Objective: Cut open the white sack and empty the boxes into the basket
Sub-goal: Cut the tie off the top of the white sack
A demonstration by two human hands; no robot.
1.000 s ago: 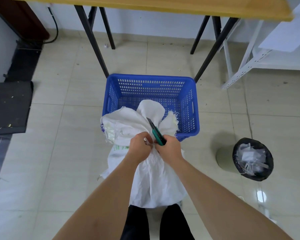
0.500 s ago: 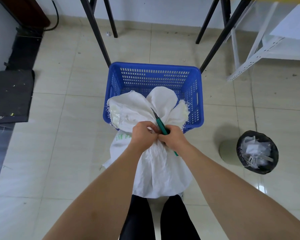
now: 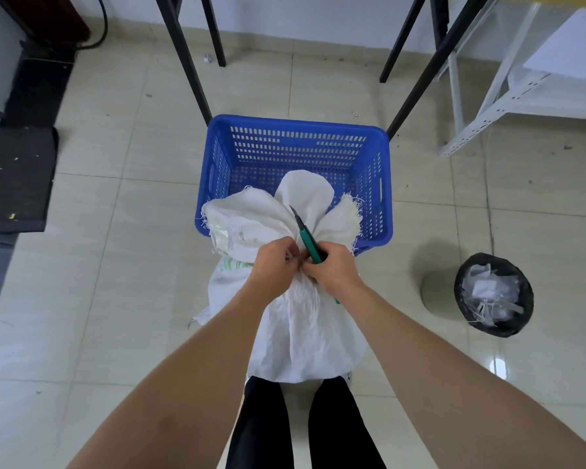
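A white woven sack [image 3: 305, 333] stands on the floor in front of my legs, its gathered top flopping over the near rim of a blue plastic basket [image 3: 295, 150]. My left hand [image 3: 271, 269] grips the bunched neck of the sack. My right hand [image 3: 332, 270] touches it from the right and holds a green-handled utility knife [image 3: 307, 236], blade pointing up and away over the sack's frayed mouth. The boxes are hidden inside the sack. The part of the basket that I can see holds nothing.
Black table legs [image 3: 190, 59] stand behind the basket. A black-lined waste bin [image 3: 493, 294] with white scraps sits on the tiles to the right. A white metal rack [image 3: 494, 106] is at the far right, a dark mat [image 3: 14, 177] at the left.
The view has tipped down and closer. Both hands stay clamped on the sack's neck, and the knife has barely shifted.
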